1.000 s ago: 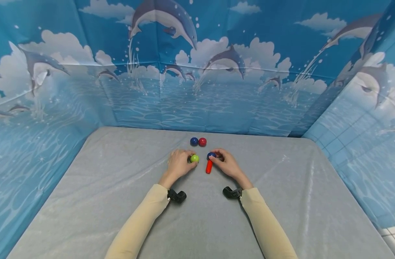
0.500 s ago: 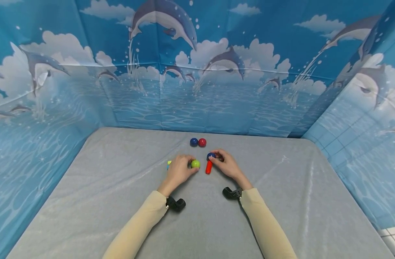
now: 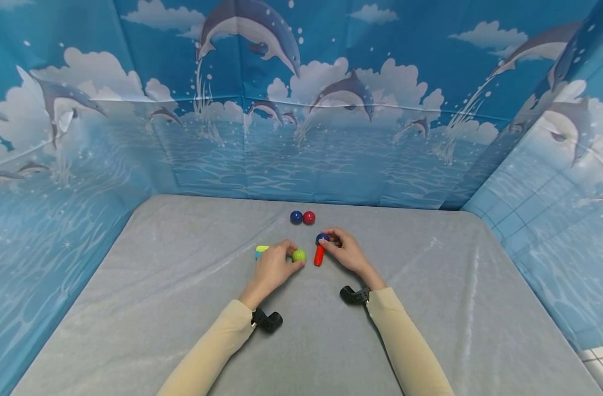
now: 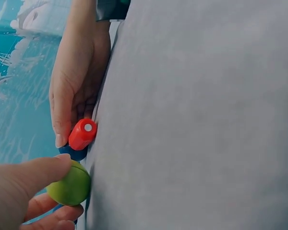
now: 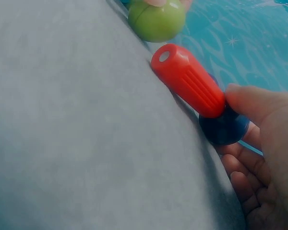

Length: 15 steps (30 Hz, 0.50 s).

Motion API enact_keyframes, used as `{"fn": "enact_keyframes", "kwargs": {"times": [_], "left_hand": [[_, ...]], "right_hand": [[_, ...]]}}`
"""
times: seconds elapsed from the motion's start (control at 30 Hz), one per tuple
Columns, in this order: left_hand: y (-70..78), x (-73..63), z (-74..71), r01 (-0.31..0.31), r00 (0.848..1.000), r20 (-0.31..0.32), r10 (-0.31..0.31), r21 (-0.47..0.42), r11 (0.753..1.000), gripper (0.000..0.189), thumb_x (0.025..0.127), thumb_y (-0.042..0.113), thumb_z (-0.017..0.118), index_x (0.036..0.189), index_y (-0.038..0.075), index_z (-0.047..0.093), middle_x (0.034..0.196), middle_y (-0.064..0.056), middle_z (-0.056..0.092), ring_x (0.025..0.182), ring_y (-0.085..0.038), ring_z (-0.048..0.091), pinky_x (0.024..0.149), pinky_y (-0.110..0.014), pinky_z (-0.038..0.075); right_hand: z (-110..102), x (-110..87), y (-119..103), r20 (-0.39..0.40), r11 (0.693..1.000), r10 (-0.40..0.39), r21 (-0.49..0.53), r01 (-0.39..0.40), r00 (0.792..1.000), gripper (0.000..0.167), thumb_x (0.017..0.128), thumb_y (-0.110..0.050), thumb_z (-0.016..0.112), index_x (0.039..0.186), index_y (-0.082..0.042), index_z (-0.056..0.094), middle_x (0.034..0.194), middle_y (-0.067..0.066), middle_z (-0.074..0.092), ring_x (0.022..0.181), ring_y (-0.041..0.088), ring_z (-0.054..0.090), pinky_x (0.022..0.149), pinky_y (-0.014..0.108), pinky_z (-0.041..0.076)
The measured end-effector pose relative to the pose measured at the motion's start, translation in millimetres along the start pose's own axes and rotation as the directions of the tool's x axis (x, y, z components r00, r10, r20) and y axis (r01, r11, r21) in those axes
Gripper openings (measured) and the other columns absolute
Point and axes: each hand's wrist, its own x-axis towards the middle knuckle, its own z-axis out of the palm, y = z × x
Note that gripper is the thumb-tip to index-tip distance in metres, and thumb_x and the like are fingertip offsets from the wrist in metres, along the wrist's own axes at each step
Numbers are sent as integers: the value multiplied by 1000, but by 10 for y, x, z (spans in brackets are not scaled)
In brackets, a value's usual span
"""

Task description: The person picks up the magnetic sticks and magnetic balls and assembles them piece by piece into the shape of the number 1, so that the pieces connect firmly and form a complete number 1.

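My left hand [image 3: 271, 269] pinches a light green ball [image 3: 299, 256] between thumb and fingers, low over the grey surface. To its right, my right hand [image 3: 348, 252] holds a dark blue ball [image 5: 223, 128] with thumb and fingertips. A short red ridged rod [image 5: 188, 80] meets that blue ball at one end and points towards the wearer in the head view. Its free end, with a pale round spot, faces the camera in the left wrist view. The green ball and the red rod are apart.
Another dark blue ball [image 3: 296, 218] and a red ball [image 3: 309, 218] stand side by side farther back. Partly hidden behind the left hand lie a yellow piece [image 3: 263, 248] and a blue piece [image 3: 258, 255]. A dolphin-print curtain [image 3: 331, 159] surrounds the grey-covered table [image 3: 405, 330].
The left hand has drawn the green ball towards the wearer and slightly right, uncovering the yellow and blue pieces behind it. The right hand, blue ball and red rod have stayed nearly still.
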Motion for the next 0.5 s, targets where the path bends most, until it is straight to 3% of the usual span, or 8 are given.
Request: {"fn": "enact_keyframes", "kwargs": {"times": [0.27, 0.5], "left_hand": [[-4, -69, 44, -8, 1000, 20, 9, -41, 999, 35, 79, 34, 77, 101, 11, 64, 88, 1, 67, 77, -11, 61, 68, -29, 49], [-18, -105, 58, -30, 1000, -5, 30, -57, 998, 33, 78, 34, 79, 97, 11, 64, 85, 1, 66, 75, -11, 61, 63, -28, 48]], "right_hand": [[-1, 0, -7, -7, 1000, 2, 7, -2, 1000, 33, 92, -26, 64, 119, -7, 62, 104, 9, 60, 92, 23, 53, 82, 37, 41], [-1, -3, -26, -11, 1000, -18, 2, 18, 1000, 33, 92, -25, 64, 117, -4, 62, 105, 12, 60, 94, 24, 55, 82, 40, 43]]}}
